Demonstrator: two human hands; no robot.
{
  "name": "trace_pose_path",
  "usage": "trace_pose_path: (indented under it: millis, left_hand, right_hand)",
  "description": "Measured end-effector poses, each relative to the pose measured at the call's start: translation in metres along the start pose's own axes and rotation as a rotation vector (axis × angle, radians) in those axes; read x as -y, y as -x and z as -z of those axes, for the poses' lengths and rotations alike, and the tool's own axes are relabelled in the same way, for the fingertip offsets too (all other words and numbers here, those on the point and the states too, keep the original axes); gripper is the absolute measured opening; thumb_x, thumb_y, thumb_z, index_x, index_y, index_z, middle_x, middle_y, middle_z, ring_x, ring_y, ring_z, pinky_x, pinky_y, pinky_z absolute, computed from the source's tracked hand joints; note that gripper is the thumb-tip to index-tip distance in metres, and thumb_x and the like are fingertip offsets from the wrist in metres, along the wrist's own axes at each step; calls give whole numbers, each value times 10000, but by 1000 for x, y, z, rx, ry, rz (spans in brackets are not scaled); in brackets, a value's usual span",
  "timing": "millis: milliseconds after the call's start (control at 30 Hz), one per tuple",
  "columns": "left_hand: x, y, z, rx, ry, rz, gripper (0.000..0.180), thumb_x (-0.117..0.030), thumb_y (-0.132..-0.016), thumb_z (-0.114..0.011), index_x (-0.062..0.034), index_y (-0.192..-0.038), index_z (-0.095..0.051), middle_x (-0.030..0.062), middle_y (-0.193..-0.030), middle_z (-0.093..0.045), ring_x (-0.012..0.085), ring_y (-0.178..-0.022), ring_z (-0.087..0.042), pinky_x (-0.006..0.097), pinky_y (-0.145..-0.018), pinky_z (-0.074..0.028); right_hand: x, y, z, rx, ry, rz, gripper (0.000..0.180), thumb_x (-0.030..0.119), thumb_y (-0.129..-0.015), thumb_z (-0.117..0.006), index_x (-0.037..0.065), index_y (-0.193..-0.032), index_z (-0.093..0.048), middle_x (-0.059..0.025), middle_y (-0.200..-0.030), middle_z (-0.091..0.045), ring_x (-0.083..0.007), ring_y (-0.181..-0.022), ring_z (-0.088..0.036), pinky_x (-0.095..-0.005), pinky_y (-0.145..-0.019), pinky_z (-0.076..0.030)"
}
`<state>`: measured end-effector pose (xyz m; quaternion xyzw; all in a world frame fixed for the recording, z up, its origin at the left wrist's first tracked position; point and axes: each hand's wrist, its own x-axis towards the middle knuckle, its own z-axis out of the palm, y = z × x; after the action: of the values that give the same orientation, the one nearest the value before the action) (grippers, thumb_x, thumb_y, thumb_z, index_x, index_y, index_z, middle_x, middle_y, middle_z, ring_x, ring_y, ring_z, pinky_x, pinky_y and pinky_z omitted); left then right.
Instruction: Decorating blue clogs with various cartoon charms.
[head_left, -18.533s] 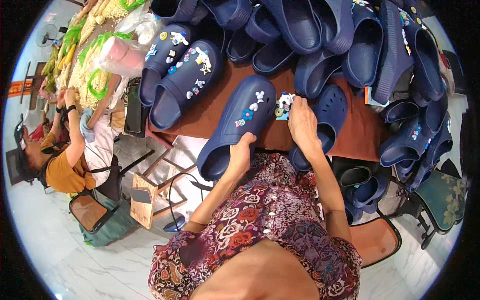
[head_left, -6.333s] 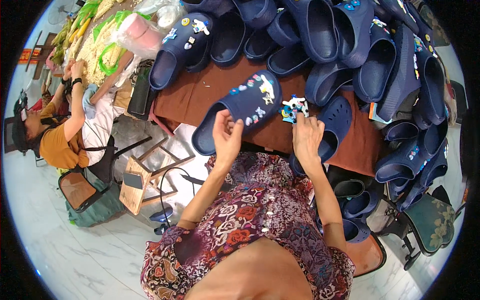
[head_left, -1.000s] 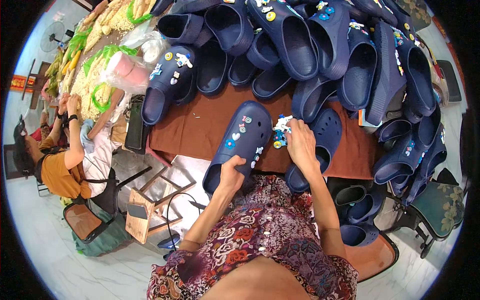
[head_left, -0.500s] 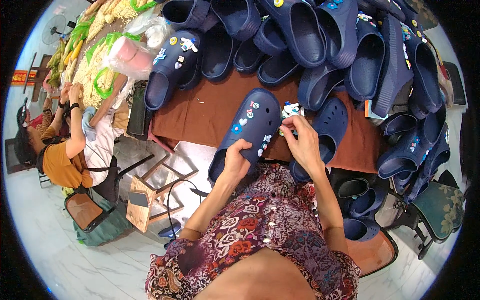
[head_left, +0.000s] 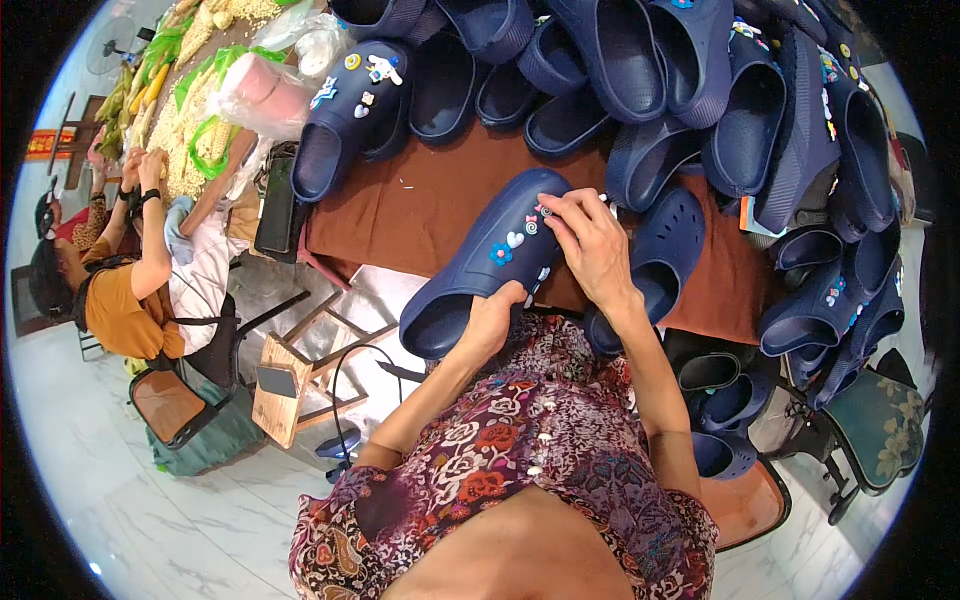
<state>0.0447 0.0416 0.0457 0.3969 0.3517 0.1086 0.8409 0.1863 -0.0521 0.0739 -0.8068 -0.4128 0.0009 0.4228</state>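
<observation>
My left hand grips the heel end of a navy foam clog, holding it tilted over the near edge of the brown table. Small coloured charms, among them a white heart and a blue flower, sit on the clog's upper. My right hand rests on the toe end with its fingertips pinching a small charm against the upper. A second navy clog lies just right of my right hand.
Many navy clogs are heaped across the far and right side of the table, some with charms. A person in an orange top sits at the left near corn cobs. A green-cushioned chair stands at lower right.
The clog has tipped so its upper faces me more. My right hand has moved from beside the clog onto its toe end, pressing a charm there.
</observation>
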Motion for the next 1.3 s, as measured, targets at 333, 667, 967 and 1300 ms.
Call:
trace_pose_path:
  millis: [333, 667, 967, 1300]
  left_hand:
    - [-2, 5, -6, 10, -71, -1, 591, 64, -661, -519, 4, -1247, -480, 87, -1153, -564, 221, -1063, -557, 327, -914, -445]
    - [1, 6, -6, -5, -72, -12, 539, 59, -667, -521, 6, -1203, -514, 85, -1115, -580, 215, -1010, -573, 324, -867, -470]
    - [11, 4, 0, -73, 18, -5, 396, 55, -688, -511, 25, -1078, -571, 79, -1009, -611, 204, -904, -596, 319, -784, -489]
    - [1, 1, -2, -113, 114, 8, 390, 57, -674, -517, 21, -1060, -564, 62, -990, -601, 187, -871, -586, 307, -768, -483]
  right_hand:
    - [-4, -10, 11, 134, -104, -19, 177, 96, -837, -649, 24, -955, -538, -131, -923, -524, -323, -855, -578, -412, -729, -458]
    - [4, -12, 11, 149, -8, 59, 165, 63, -838, -619, 12, -895, -473, -155, -862, -476, -355, -832, -517, -446, -729, -418]
    - [9, 2, -10, -46, 16, 26, 163, 0, -826, -607, -8, -890, -457, -166, -842, -463, -347, -801, -492, -427, -729, -409]
    - [12, 32, -27, -77, -121, -265, 170, 68, -856, -621, 16, -897, -465, -165, -860, -493, -359, -820, -517, -442, -728, -423]
